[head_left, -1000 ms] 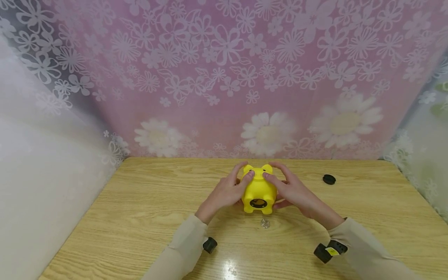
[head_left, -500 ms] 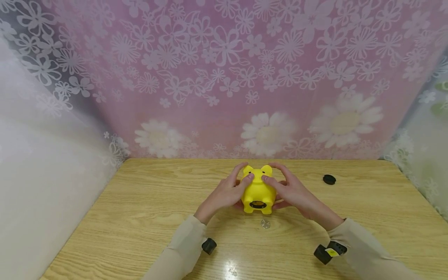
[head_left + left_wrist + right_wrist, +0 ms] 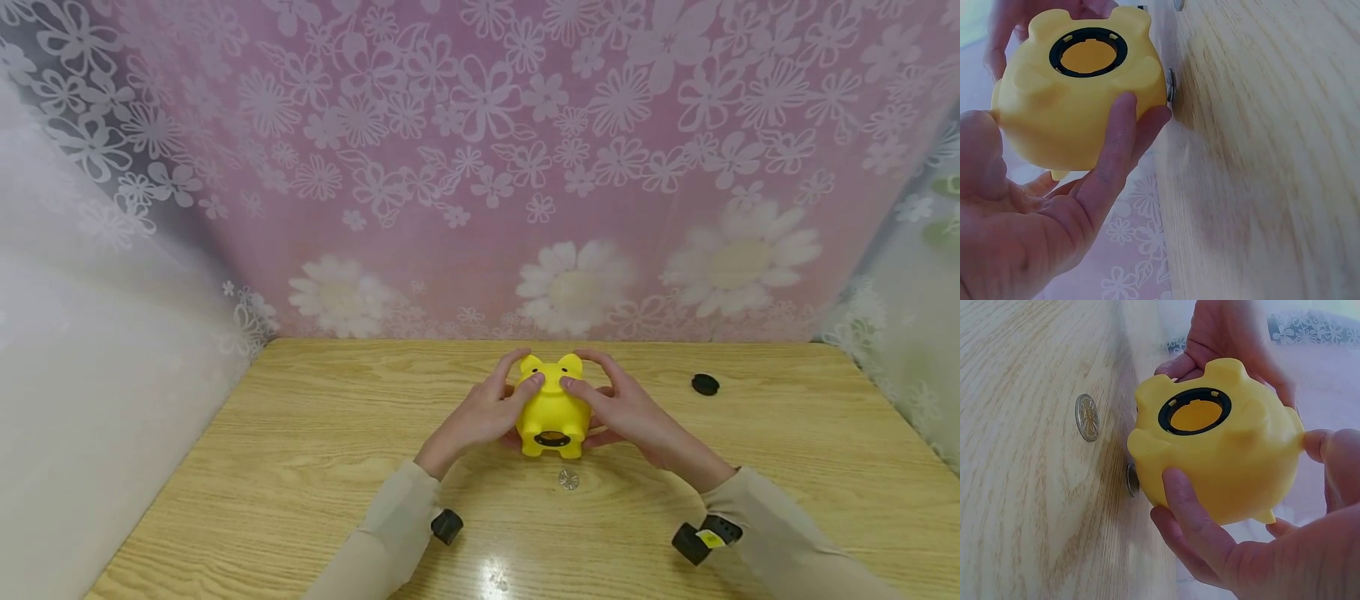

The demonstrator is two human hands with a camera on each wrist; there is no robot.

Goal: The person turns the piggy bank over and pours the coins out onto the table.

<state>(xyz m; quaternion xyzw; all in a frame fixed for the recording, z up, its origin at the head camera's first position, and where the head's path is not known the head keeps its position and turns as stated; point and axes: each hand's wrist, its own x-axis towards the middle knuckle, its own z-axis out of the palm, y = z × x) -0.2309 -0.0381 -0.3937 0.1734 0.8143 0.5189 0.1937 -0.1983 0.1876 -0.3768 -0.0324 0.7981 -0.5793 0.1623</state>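
Between my two hands is a yellow piggy bank [image 3: 553,408], tilted back, its belly and feet toward me. My left hand [image 3: 483,408] and right hand [image 3: 633,412] grip it from both sides, thumbs at the snout and other fingers round the body. In the wrist views a black-rimmed round hole [image 3: 1195,412] in its belly stands uncovered. A silver coin [image 3: 568,479] lies on the table just in front of it. A second coin [image 3: 1132,480] shows close beside the bank in the right wrist view, partly hidden by it.
A black round cap [image 3: 705,384] lies on the wooden table [image 3: 337,450], to the right of the hands. Behind the table hangs a pink flowered curtain [image 3: 465,250]. Black wrist cameras sit under both sleeves.
The piggy bank has tipped slightly, so its belly hole looks narrower in the head view and the snout sits a little lower. Both hands keep their grip; the coin in front stays put.
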